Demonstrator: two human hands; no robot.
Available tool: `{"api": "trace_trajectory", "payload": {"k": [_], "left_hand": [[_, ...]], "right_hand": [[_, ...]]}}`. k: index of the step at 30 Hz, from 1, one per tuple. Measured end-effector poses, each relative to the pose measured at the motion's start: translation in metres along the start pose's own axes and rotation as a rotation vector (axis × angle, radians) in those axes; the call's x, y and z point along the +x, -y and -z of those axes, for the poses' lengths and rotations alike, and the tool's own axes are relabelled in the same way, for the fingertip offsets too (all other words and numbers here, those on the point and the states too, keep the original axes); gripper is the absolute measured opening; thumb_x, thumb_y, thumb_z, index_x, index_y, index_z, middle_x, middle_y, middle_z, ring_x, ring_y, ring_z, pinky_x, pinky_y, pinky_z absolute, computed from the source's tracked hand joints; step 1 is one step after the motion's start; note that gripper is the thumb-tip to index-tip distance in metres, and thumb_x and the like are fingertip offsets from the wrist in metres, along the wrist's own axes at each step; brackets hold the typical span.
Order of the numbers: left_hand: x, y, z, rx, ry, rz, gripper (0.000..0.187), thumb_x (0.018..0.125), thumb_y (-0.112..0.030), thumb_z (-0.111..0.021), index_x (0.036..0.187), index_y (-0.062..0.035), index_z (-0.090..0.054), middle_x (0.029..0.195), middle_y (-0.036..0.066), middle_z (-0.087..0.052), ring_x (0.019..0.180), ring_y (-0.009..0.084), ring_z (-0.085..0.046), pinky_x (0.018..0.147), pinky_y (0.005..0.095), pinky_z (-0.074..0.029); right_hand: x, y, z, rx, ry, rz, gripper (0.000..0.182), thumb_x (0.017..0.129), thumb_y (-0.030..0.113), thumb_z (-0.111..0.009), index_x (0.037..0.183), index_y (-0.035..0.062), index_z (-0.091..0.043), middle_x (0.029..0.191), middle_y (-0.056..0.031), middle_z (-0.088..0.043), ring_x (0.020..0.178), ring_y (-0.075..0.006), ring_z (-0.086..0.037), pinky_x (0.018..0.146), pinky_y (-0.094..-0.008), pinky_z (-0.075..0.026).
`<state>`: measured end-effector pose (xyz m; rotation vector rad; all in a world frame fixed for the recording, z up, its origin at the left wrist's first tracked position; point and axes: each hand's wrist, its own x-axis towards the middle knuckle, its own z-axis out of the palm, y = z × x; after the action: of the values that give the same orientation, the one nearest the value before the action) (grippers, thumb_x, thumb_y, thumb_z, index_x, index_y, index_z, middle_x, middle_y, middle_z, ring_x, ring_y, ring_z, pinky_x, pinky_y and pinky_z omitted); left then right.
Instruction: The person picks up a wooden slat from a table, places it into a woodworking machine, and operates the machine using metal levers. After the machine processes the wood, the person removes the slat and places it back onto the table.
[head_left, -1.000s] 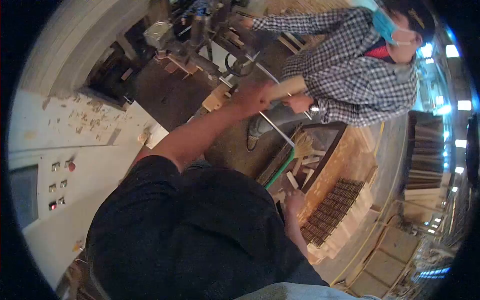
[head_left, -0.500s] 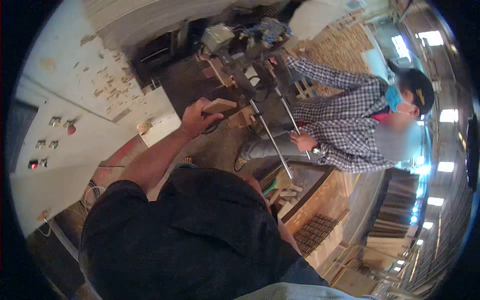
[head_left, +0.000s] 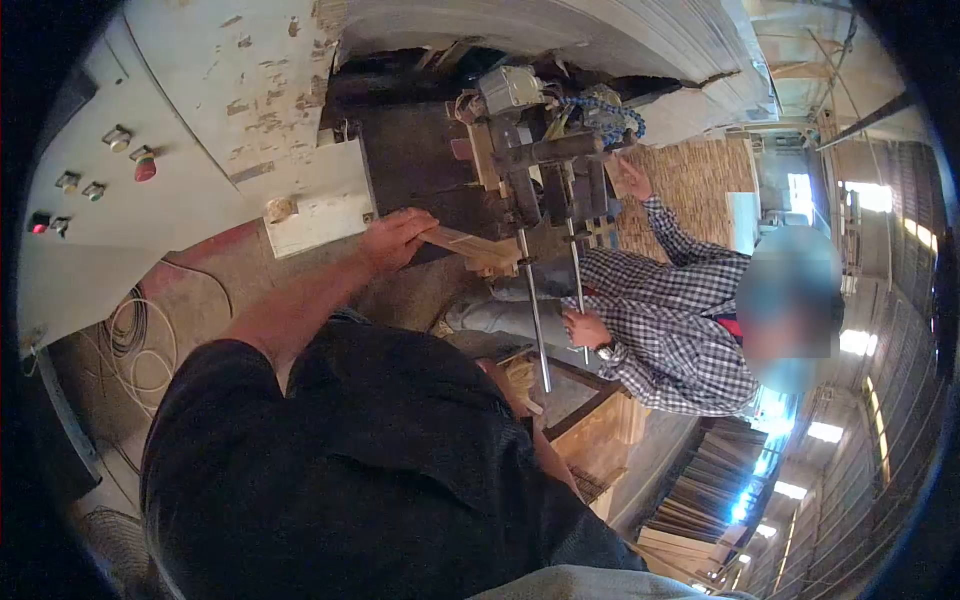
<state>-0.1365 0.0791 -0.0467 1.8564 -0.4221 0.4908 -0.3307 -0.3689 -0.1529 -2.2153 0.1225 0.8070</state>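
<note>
My left hand [head_left: 398,240] is closed on one end of a narrow wooden piece [head_left: 455,242]. The far end of this piece meets wooden blocks at the machine [head_left: 545,155], beside two metal rods [head_left: 535,320]. Low in the middle, my right hand [head_left: 500,385] shows only in part beside my dark shirt; its fingers and anything in them cannot be made out. It is nearest to a wooden box [head_left: 600,425] with pale pieces in it.
A co-worker in a checked shirt [head_left: 670,330] stands across the machine, one hand on a rod, the other raised near the machine head. A control panel [head_left: 100,220] with buttons is at left, coiled cables [head_left: 130,330] below it. Stacked wood [head_left: 700,490] lies lower right.
The view has shifted. My left hand has brought the wooden piece to the blocks at the machine. The co-worker's upper hand now shows with fingers extended.
</note>
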Motion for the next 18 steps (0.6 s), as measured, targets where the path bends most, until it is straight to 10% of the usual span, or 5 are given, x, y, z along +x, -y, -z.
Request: {"api": "trace_trajectory", "payload": {"k": [18], "left_hand": [[0.007, 0.001, 0.001, 0.146, 0.075, -0.113, 0.029, 0.081, -0.001, -0.061, 0.109, -0.0033, -0.061, 0.104, 0.017, -0.066, 0.101, 0.0364, -0.065, 0.083, 0.0457, -0.056]], "right_hand": [[-0.006, 0.013, 0.049, -0.361, 0.068, -0.008, 0.036, 0.094, 0.039, -0.054, 0.107, 0.0074, -0.065, 0.102, -0.0194, -0.069, 0.096, -0.0437, -0.064, 0.080, -0.0472, -0.052]]}}
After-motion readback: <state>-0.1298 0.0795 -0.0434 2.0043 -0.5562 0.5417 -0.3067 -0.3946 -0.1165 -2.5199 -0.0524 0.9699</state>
